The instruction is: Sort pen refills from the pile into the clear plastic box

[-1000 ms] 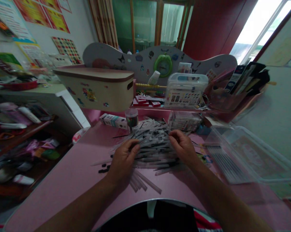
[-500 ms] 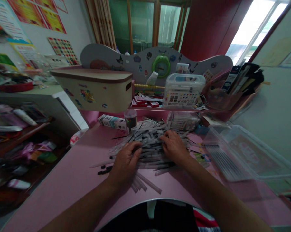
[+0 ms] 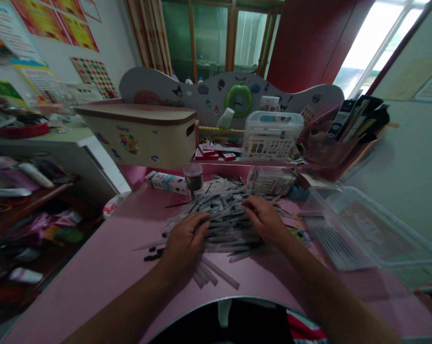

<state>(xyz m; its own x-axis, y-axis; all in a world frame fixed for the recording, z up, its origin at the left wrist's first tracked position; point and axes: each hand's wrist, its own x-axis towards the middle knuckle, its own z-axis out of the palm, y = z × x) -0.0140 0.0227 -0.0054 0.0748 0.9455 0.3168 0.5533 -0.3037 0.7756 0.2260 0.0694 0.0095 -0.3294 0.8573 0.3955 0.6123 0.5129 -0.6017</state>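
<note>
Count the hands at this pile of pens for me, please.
2: the left hand at the near left of the pile, the right hand at its right side. No others show.

A home, it seems: pink desk, green clock, patterned curtain and wall posters

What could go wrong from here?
The loose pen barrels near the front edge of the pink desk could roll off if bumped. The left hand might knock the small black caps beside it. Pushing the pile of pens back could tip the clear cup close behind.
</note>
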